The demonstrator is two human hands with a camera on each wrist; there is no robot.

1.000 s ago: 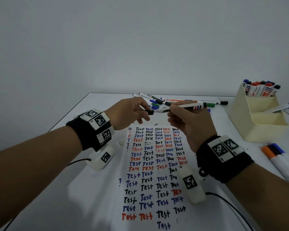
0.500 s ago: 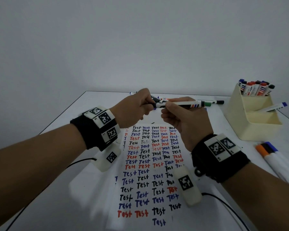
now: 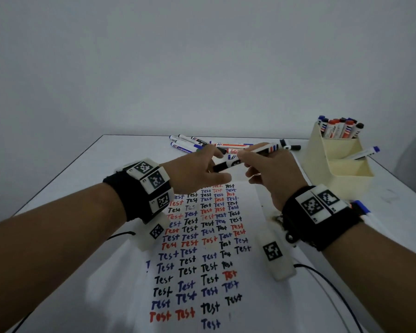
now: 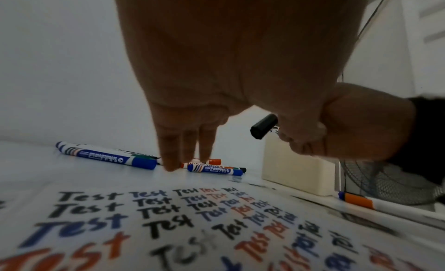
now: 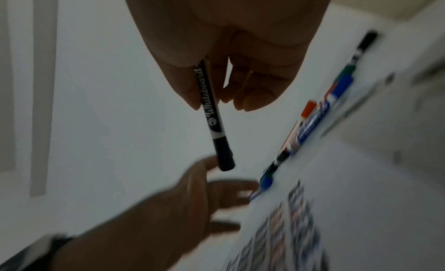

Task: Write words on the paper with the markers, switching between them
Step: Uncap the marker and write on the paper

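My right hand [image 3: 255, 164] pinches a capped black whiteboard marker [image 3: 265, 150] above the top of the paper [image 3: 209, 246], which is covered in rows of "Test" in black, blue and red. The marker's black cap [image 3: 220, 166] points left, toward my left hand [image 3: 209, 167]. That hand is open and empty, just left of the cap, fingers [image 4: 183, 147] straight and reaching down to the table near the loose markers. The right wrist view shows the marker [image 5: 214, 113] between thumb and fingers, with the left hand [image 5: 192, 195] blurred below.
Several loose markers [image 3: 202, 144] lie on the white table behind the paper. A cream holder [image 3: 334, 169] with several markers stands at the right. More markers [image 3: 360, 207] lie beside my right wrist. The table's left edge [image 3: 58, 176] runs diagonally.
The left hand pressed the cap onto the black marker, then let go, opened and dropped toward the table. The right hand kept the marker and tilted its capped end down.
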